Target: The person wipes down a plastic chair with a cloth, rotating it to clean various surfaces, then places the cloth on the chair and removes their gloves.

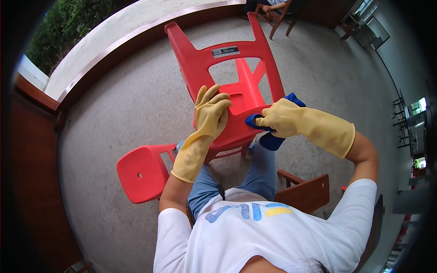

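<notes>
A red plastic chair (196, 59) lies tipped in front of me, its legs pointing away and a label on the panel between them. My left hand (211, 111), in a yellow rubber glove, rests against the chair's left side with its fingers slightly bent and apart. My right hand (280, 117), gloved the same way, is closed on a blue cloth (255, 122) and presses it against the chair's near right edge. Part of the cloth sticks out beyond the knuckles, and more blue fabric hangs below the hand.
A red stool (141, 175) stands on the floor at the left. Wooden furniture (305, 193) is beside my right leg. Another person (273, 3) sits on a wooden chair at the top. A low wall (114, 48) runs along the upper left.
</notes>
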A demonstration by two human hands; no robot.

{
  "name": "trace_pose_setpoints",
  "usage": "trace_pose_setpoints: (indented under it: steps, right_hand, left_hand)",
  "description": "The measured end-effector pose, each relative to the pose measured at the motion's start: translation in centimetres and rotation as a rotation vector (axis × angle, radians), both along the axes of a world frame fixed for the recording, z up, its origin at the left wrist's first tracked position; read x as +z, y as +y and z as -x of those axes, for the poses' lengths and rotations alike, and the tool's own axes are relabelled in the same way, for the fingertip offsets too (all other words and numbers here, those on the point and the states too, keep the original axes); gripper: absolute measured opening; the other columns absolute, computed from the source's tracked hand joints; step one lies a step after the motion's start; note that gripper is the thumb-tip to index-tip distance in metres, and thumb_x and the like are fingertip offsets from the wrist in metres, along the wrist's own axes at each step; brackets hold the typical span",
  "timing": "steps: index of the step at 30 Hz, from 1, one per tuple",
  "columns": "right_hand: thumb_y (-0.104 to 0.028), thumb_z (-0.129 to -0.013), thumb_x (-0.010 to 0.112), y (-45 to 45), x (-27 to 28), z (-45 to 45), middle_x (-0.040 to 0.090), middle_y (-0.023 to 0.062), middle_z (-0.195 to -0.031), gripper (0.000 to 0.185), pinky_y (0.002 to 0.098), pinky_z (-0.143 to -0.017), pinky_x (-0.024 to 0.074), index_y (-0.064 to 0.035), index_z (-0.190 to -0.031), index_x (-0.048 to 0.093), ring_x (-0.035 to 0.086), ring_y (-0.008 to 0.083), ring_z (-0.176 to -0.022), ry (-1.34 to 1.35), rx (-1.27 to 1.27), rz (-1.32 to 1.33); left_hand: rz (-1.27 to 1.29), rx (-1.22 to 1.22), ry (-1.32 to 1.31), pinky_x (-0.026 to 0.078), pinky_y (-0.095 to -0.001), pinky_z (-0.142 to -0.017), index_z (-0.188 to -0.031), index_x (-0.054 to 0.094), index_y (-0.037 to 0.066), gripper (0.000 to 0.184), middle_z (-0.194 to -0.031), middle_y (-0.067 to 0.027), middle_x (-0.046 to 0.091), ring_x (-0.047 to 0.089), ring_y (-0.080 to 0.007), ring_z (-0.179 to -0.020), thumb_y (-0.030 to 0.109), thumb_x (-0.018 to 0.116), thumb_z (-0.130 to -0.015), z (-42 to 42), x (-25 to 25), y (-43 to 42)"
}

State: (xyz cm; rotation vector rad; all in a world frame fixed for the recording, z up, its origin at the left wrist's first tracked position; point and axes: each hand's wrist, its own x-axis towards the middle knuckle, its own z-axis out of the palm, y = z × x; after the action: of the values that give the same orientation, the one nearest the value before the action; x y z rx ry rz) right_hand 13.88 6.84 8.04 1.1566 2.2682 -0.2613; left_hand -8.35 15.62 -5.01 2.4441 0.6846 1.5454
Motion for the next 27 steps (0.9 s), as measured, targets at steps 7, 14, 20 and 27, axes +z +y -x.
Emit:
trace_pose_setpoints:
  steps: [7, 14, 20, 27]
  right_hand:
    - [-0.027, -0.088, 0.074, 0.5, -0.8, 1.6, 0.070, 0.0118, -0.103, 0.057, 0.0429, -0.074, 0.0575, -0.0178, -0.143, 0.064, 0.074, 0.0311, -0.088, -0.003, 0.014, -0.014]
    - [-0.026, -0.091, 0.070, 0.9, -1.1, 2.7, 0.071, 0.0129, -0.105, 0.055, 0.0432, -0.075, 0.0577, -0.0215, -0.146, 0.062, 0.075, 0.0318, -0.087, 0.005, 0.018, -0.017]
    - [-0.023, -0.095, 0.063, 1.6, -0.9, 5.4, 0.072, 0.0144, -0.108, 0.060, 0.0442, -0.074, 0.0585, -0.0313, -0.154, 0.055, 0.076, 0.0325, -0.090, -0.002, -0.001, 0.019]
    - [-0.021, -0.093, 0.064, 0.1, 1.0, 1.0, 0.074, 0.0159, -0.110, 0.068, 0.0453, -0.083, 0.0597, -0.0338, -0.158, 0.050, 0.076, 0.0346, -0.095, -0.041, -0.206, -0.007]
  left_hand:
    - [-0.012, 0.005, -0.003, 0.044, -0.0503, -0.109, -0.086, 0.070, 0.012, 0.015, -0.101, -0.0028, 0.074, 0.065, -0.0343, -0.119, 0.001, 0.070, -0.076, 0.0, -0.1, 0.1]
    - [0.012, 0.009, 0.005, 0.042, -0.0510, -0.112, -0.086, 0.071, 0.013, 0.015, -0.102, -0.0023, 0.075, 0.065, -0.0339, -0.121, 0.001, 0.070, -0.077, -0.1, -0.1, 0.0]
    - [0.033, 0.016, 0.038, 0.038, -0.0512, -0.117, -0.087, 0.072, 0.014, 0.012, -0.103, -0.0012, 0.074, 0.063, -0.0330, -0.125, 0.004, 0.070, -0.080, 0.0, -0.4, 0.2]
    - [0.046, -0.010, 0.043, 0.037, -0.0505, -0.118, -0.087, 0.072, 0.015, 0.011, -0.104, -0.0009, 0.075, 0.063, -0.0327, -0.126, 0.006, 0.070, -0.080, 0.2, -0.6, 0.4]
